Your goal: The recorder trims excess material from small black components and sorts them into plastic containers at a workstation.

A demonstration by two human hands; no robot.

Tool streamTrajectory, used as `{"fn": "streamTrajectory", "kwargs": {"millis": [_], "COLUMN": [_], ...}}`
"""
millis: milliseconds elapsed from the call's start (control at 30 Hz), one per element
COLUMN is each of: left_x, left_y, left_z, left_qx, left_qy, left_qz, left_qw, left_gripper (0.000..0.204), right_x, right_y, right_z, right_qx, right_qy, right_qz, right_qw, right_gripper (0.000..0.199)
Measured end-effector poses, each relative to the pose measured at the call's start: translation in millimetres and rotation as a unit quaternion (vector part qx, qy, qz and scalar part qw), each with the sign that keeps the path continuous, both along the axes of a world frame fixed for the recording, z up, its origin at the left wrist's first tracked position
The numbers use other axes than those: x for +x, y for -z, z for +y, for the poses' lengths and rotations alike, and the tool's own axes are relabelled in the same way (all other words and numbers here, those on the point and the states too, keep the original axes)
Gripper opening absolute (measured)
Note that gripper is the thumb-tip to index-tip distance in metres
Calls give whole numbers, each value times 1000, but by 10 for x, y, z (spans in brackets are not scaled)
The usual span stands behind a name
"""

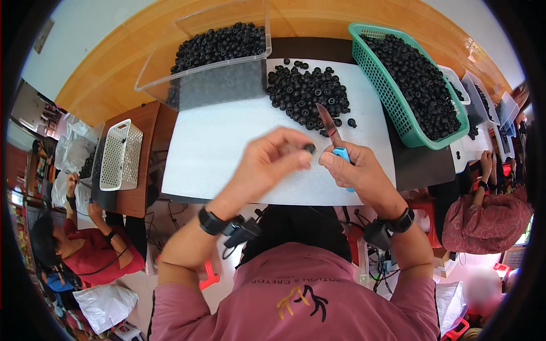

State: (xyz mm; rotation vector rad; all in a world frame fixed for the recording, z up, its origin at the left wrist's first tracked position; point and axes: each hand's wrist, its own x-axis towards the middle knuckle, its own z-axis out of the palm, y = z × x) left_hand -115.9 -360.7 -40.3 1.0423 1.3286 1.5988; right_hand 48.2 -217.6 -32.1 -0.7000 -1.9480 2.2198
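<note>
My left hand [272, 162] pinches a small round black rubber part [309, 148] between thumb and fingers, above the white work sheet [210, 148]. In my right hand [359, 169] is a knife [328, 124] with a light blue handle. Its blade points up and away from me, and my fingers wrap round the handle. The two hands are close together but apart. Just beyond the knife lies a loose pile of black rubber parts [307, 94], several with a hole visible. One part [351, 123] sits singly at the pile's right edge.
A clear plastic bin [222, 85] of black parts stands at the back left. A green basket [409, 128] heaped with them is at the right. On the left is a white perforated basket [136, 153]. People work at both sides, one in a red shirt [108, 258].
</note>
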Motion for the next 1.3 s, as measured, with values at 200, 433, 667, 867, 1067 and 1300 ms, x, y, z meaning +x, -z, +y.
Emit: {"fn": "streamTrajectory", "kwargs": {"millis": [200, 433, 667, 867, 1067, 1300], "left_x": [-1179, -931, -167, -81, -79, -56], "left_y": [-813, -446, -28, 215, 268, 31], "left_z": [259, 345, 576, 763, 836, 565], "left_qx": [139, 54, 116, 8, -13, -43], "left_qy": [-258, -158, -106, -14, -10, 24], "left_qz": [137, 316, 555, 592, 636, 315], "left_qw": [946, 934, 817, 806, 771, 948], "left_gripper": [37, 28, 17, 18, 17, 16], "right_x": [59, 265, 327, 354, 368, 256], "right_y": [-27, 38, 93, 78, 87, 94], "right_z": [6, 138, 170, 144, 153, 129], "right_qx": [16, 20, 39, 58, 55, 31], "right_qy": [59, 109, 120, 104, 101, 133], "right_qz": [12, -4, -8, -17, -17, 16], "right_qw": [998, 994, 992, 993, 993, 991], "right_gripper": [26, 27, 27, 26, 26, 25]}}
